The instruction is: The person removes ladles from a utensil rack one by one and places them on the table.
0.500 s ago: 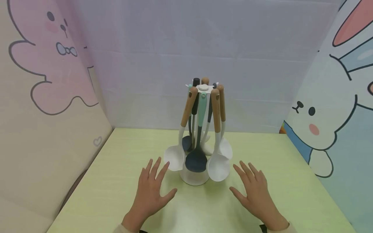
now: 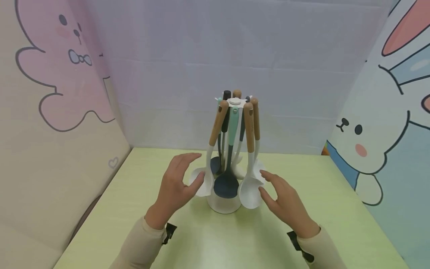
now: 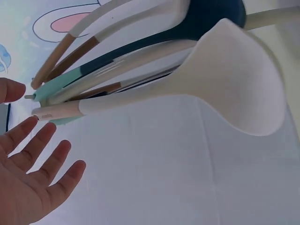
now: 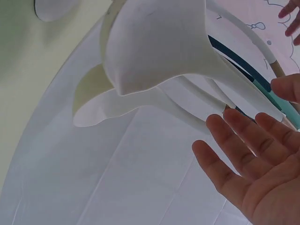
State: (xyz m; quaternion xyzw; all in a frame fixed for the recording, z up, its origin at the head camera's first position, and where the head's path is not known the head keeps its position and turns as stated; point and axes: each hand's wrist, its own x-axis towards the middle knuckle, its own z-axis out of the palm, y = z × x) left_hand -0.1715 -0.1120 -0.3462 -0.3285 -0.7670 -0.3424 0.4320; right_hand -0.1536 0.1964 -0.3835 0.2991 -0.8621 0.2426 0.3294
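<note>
A white stand (image 2: 224, 206) holds several hanging kitchen utensils. At its front left is a white ladle (image 2: 207, 182) with a wood-coloured handle, and at its front right a similar white ladle (image 2: 250, 192). Between them hangs a dark blue ladle (image 2: 226, 185) with a mint handle. My left hand (image 2: 173, 186) is raised beside the left ladle, fingers spread and holding nothing. On the other side my right hand (image 2: 285, 201) faces the right ladle (image 4: 154, 42), its fingers loosely bent around no object. The rear utensils are partly hidden.
The stand is on a pale yellow-green table (image 2: 215, 239). Behind the table hangs a white cloth backdrop (image 2: 168, 93). Panels with a pink cartoon animal (image 2: 70, 86) and a white cartoon rabbit (image 2: 376, 138) rise at the left and right.
Both hands have moved forward, up and inward toward the utensils, and their fingers are more bent than before. The stand and utensils have not moved.
</note>
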